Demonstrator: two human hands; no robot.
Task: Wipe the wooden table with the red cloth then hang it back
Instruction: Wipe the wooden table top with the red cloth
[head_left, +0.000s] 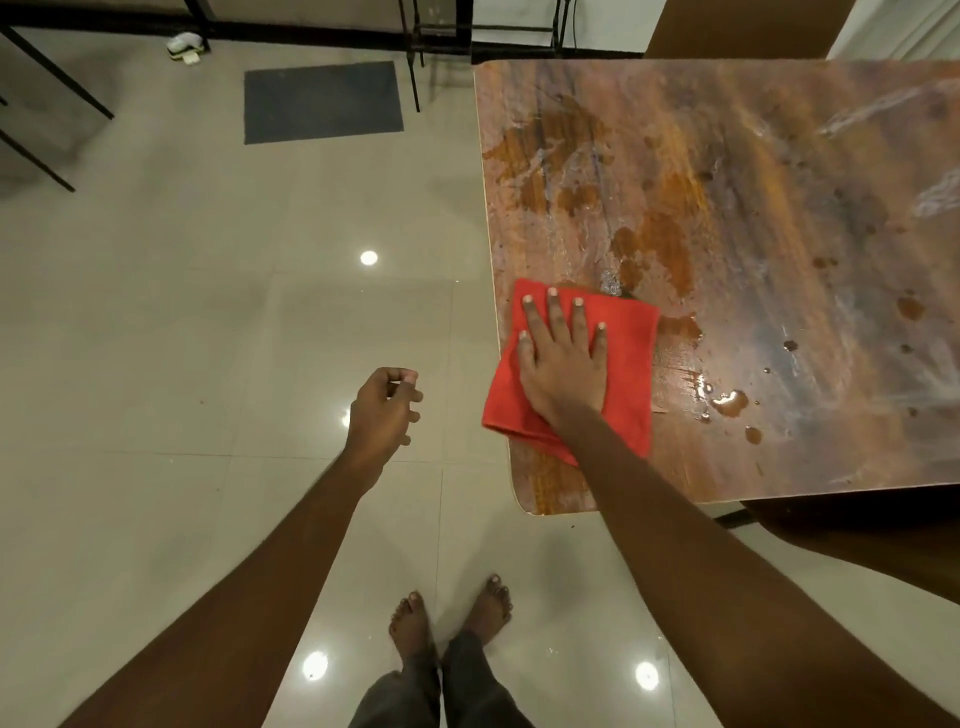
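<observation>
Red cloth, folded to a rough square, lies on the wooden table directly beneath the right hand. That hand rests flat on the cloth, palm down, with its fingers straight and slightly spread. It presses the cloth to the tabletop and grips nothing. On the thumb side of the hand, one corner of the cloth overhangs the table's edge.

Just beyond the fingertips the tabletop carries broad wet smears and streaks. A small puddle and several droplets sit on the little-finger side of the right hand, clear of the cloth.

The left hand hangs off the table over the tiled floor, apart from both cloth and table edge. Its fingers are loosely curled and it holds nothing. The two hands are separate, with the table's edge between them.

Two bare feet stand on the tiles, nearer the person than either hand and between the forearms. A grey mat lies on the floor well beyond the left hand. Farther off still lies a pale object, possibly footwear, too small to identify with confidence. Dark metal furniture legs stand beyond the left hand, to its outer side.
</observation>
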